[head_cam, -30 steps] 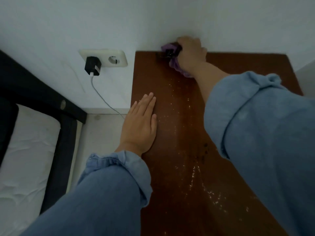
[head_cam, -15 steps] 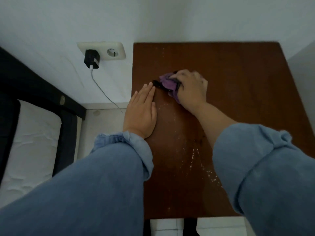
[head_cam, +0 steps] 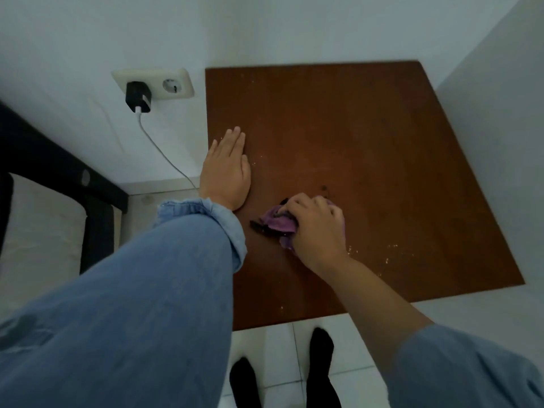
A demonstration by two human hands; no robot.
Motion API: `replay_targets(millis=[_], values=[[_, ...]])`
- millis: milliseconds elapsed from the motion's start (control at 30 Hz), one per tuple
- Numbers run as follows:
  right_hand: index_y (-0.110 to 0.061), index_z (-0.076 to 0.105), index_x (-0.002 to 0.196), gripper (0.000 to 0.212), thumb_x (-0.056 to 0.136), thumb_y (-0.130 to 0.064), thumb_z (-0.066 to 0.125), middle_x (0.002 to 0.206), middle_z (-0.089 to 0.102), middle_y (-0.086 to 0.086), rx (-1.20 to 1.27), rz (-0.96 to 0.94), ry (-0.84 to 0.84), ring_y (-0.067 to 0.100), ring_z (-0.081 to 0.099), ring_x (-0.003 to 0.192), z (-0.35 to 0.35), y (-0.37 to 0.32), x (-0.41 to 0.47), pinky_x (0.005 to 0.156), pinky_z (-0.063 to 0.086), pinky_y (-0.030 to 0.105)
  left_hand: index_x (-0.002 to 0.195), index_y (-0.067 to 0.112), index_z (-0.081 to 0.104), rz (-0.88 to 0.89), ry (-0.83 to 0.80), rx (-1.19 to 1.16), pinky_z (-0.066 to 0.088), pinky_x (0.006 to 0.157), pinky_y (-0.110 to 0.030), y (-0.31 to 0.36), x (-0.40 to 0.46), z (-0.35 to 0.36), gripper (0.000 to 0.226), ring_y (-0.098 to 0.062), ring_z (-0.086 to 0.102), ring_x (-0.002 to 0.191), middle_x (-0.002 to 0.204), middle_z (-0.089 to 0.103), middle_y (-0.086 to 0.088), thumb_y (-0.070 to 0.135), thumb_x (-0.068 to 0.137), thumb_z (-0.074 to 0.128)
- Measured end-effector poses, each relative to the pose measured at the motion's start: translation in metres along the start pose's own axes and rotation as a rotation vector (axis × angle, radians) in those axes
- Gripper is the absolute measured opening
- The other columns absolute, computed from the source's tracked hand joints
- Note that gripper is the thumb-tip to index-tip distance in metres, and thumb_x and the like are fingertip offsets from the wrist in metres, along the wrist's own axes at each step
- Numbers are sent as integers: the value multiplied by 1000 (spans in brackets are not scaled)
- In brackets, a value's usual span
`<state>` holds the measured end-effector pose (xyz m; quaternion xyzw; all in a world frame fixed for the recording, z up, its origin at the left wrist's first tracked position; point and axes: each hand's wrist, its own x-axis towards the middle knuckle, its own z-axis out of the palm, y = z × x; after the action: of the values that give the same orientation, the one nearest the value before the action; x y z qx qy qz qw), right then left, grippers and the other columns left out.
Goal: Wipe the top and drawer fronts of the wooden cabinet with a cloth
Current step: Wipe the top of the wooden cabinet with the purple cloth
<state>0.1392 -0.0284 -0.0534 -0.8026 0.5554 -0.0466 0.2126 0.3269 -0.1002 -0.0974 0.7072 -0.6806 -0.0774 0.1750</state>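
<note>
beside the cabinet
black charger plug (head_cam: 138, 97) in cream double wall socket (head_cam: 159, 83), white cable (head_cam: 164, 154) trailing; black bed frame (head_cam: 56, 169) far left.

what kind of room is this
Probably a bedroom: a mattress in a dark bed frame, a wooden cabinet beside it like a nightstand, and a charger in the wall socket.

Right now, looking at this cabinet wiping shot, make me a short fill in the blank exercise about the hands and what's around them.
1. The right hand grips a bunched cloth coloured ____.
2. The left hand rests ____ on the wooden cabinet top, holding nothing.
3. The black charger is plugged into the wall ____.
4. The cable running down from the charger is ____.

Missing words: purple; flat; socket; white
</note>
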Motion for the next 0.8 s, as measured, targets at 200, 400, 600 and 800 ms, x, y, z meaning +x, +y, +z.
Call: replay_targets(millis=[200,400,600,800], values=[[-14,63,106,35,90,1,36,101,67,11,387,249,-368,25,63,89,-55,-17,26,84,55,40,147,6,27,-28,30,-21,5,120,-38,1,-5,-1,55,-21,16,146,157,23,-8,22,95,33],[-9,61,87,29,92,-1,33,85,58,5,796,349,-231,15,54,70,-74,-12,118,61,47,20,148,1,20,-223,116,-32,4,119,-43,-2,-15,2,68,-25,12,146,157,18,-13,30,88,32],[-11,68,98,36,74,-5,41,97,70,15,751,116,-65,26,64,85,-68,-33,198,76,52,37,148,2,19,-321,135,-179,9,120,-35,-1,-14,3,69,-24,15,146,157,20,-13,33,87,31],[-29,56,95,32,82,-11,33,114,64,1,386,-152,128,25,56,108,-62,-56,287,98,41,40,147,0,23,-353,158,-239,18,119,-38,0,-11,3,70,-24,21,144,155,25,-14,31,85,37]])
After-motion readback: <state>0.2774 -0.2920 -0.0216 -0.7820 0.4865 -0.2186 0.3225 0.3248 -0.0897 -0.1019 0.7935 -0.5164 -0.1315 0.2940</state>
